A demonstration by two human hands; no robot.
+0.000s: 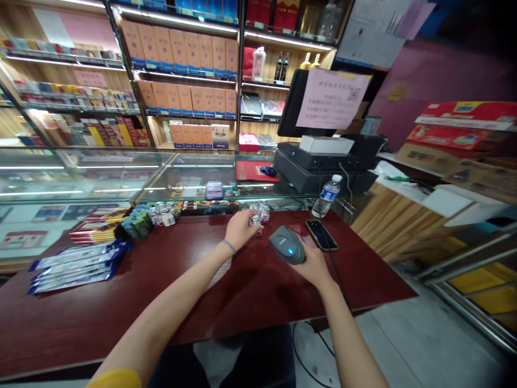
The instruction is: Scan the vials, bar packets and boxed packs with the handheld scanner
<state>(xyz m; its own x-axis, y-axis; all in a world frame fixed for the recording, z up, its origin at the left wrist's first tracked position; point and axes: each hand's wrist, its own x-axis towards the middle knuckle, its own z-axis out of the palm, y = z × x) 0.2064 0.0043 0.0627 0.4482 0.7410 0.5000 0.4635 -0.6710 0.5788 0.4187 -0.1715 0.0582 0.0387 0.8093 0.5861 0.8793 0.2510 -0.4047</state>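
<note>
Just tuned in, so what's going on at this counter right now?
A person sits at a dark red table. Their right hand holds a handheld scanner with a blue light lit, while their left hand grips a small jar by its top. Similar jars stand just beyond it, and more stand to the left, near stacked packets. A phone lies right of the scanner.

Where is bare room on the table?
The dark-red tabletop looks bare in front of the flat silver-and-blue packets and right of the black rectangular phone. Crowded: behind those packets, around the left hand's small clear jar.
</note>
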